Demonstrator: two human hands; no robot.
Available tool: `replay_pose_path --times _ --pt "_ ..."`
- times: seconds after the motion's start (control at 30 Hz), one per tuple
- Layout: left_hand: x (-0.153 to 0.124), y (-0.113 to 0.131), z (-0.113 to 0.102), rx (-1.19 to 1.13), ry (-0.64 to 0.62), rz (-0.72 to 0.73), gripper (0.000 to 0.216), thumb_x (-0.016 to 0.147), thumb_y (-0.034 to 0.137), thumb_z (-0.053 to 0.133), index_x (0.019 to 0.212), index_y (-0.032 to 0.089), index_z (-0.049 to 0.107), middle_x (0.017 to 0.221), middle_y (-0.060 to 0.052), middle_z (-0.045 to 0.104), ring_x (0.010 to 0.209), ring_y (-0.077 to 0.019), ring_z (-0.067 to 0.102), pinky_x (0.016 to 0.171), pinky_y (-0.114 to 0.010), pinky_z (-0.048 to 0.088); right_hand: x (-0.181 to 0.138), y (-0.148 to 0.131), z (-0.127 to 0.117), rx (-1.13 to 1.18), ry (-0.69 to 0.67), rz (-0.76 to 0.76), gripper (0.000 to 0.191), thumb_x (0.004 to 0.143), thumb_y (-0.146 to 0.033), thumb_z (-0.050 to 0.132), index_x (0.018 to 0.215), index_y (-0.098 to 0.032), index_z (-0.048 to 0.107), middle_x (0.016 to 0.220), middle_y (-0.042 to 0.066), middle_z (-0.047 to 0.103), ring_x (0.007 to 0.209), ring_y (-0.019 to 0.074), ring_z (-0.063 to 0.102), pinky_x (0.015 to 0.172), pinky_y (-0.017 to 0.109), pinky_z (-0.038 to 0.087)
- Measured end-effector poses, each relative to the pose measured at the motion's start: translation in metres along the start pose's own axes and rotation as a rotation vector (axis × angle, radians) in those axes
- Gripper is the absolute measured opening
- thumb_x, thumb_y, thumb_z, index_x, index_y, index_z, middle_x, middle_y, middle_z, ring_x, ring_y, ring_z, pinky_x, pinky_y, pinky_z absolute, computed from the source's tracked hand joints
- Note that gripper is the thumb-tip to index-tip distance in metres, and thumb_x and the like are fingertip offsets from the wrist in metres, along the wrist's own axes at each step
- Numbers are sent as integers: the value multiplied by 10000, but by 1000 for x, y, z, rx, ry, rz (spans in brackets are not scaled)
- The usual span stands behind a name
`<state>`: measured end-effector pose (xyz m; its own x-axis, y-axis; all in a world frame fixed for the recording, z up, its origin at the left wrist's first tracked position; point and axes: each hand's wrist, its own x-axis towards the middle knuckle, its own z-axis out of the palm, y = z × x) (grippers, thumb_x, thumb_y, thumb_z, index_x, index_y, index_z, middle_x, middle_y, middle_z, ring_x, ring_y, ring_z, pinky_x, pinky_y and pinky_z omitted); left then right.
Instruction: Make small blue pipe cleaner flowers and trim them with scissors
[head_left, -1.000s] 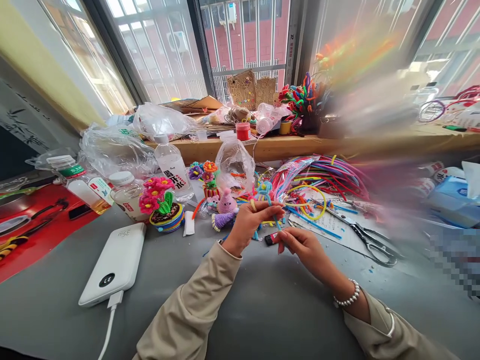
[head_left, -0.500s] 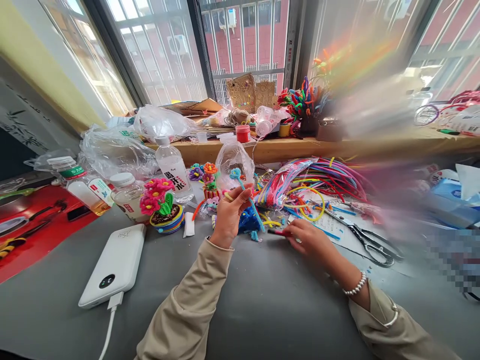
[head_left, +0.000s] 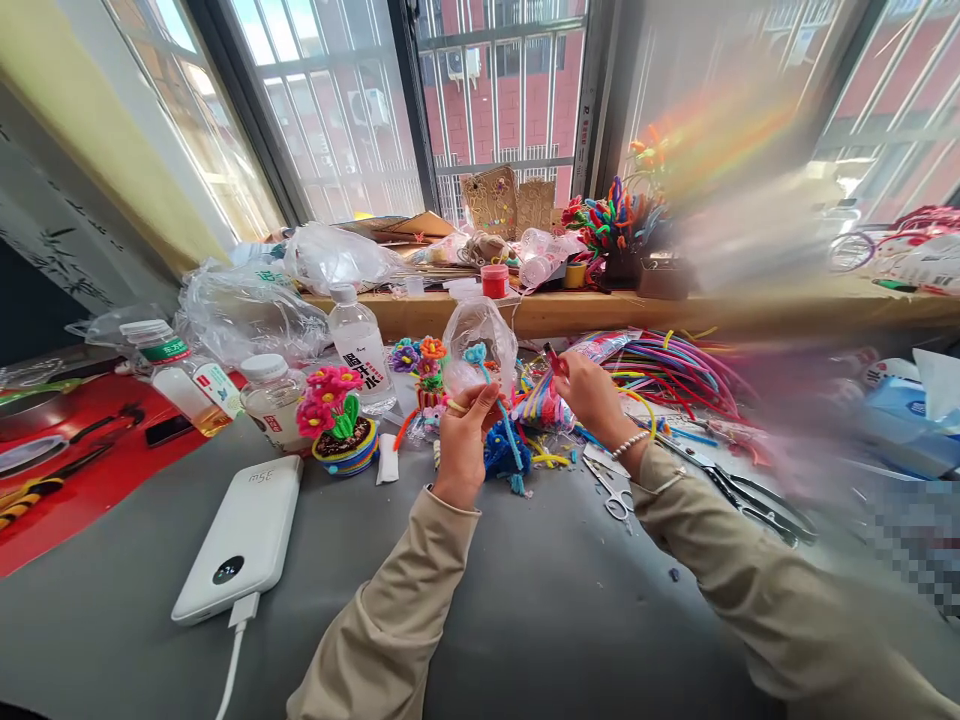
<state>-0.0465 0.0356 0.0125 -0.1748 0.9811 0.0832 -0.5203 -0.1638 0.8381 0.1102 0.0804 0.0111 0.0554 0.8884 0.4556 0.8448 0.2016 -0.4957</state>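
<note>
My left hand (head_left: 463,440) is closed on a light-blue pipe-cleaner flower (head_left: 511,432); its curled head rises above my fingers and its stem slants down to the right. A pale yellow tip also pokes out by my fingers. My right hand (head_left: 589,392) is raised to the right, fingers closed on a small red, dark-ended stick-like object (head_left: 553,358), too small to name surely. Below that wrist lie small scissors (head_left: 616,498). Behind my left hand sit dark-blue fuzzy pieces (head_left: 504,450). A pot of pink pipe-cleaner flowers (head_left: 341,445) stands to the left.
A white power bank (head_left: 241,540) with a cable lies at left, near drink bottles (head_left: 361,350). Bundled pipe cleaners (head_left: 675,365) spread behind my right hand. Large black scissors (head_left: 739,490) lie at right. Bags and craft pieces crowd the wooden sill (head_left: 637,312). The right side is blurred.
My right hand has lifted up and away from the table with the small red object. The small scissors now show where it was. My left hand still holds the blue flower.
</note>
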Motion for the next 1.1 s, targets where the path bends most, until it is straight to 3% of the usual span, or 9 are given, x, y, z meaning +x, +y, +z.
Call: replay_pose_path --times 0.1,0.27,0.4,0.47,0.57,0.73,0.87,1.0,1.1 --pt "0 0 -1 15 -22 5 231 492 297 744 640 154 639 580 28 620 513 -43 539 498 -140 417 15 -4 16 31 -28 106 255 716 -133 546 961 -68 518 842 159 622 801 248 586 659 299 402" --pt "-1 0 -2 47 -41 -18 193 512 296 734 630 166 655 572 18 633 520 -58 550 509 -154 431 13 -2 17 157 -107 184 253 719 -149 558 956 -76 506 683 78 622 600 171 590 567 255 409" --pt "-4 0 1 46 -38 -53 240 507 278 740 682 138 653 590 4 643 538 -78 576 551 -180 456 -19 -9 -4 264 -177 120 147 734 -260 561 798 -129 570 736 54 620 646 151 573 568 239 406" --pt "-6 -1 3 39 -72 -107 254 497 260 745 695 135 646 589 8 643 532 -81 581 560 -185 462 -41 -17 -12 348 -295 76 301 793 -395 458 681 -151 594 612 13 600 515 117 536 477 218 387" --pt "-10 -4 6 33 -175 -194 244 503 244 744 692 138 631 599 8 647 540 -88 592 563 -193 468 -72 -28 -17 680 -550 45 307 776 -433 468 786 -162 611 561 -21 562 447 88 473 397 189 337" --pt "-13 -5 7 28 -205 -230 238 509 239 746 664 136 599 597 5 652 556 -91 606 578 -191 473 -98 -23 -14 763 -567 57 286 787 -364 476 659 -152 618 584 -3 591 427 62 393 437 189 317" --pt "-9 -4 6 2 -134 -177 264 497 239 753 677 132 592 604 4 655 561 -89 608 572 -183 474 -106 11 -25 675 -619 132 284 769 -388 488 688 -166 646 611 6 619 403 67 374 434 206 310" --pt "-6 -7 4 -3 -115 -185 251 519 235 742 698 141 593 629 7 658 577 -90 609 545 -174 463 -110 54 -47 344 -358 201 300 729 -453 525 665 -184 639 573 14 600 493 124 452 493 241 336" --pt "-7 -10 4 13 -154 -198 236 542 226 730 721 144 599 659 10 658 593 -81 608 555 -163 462 -113 70 -55 119 -349 128 269 701 -457 562 636 -209 646 652 20 616 533 139 476 522 257 348"
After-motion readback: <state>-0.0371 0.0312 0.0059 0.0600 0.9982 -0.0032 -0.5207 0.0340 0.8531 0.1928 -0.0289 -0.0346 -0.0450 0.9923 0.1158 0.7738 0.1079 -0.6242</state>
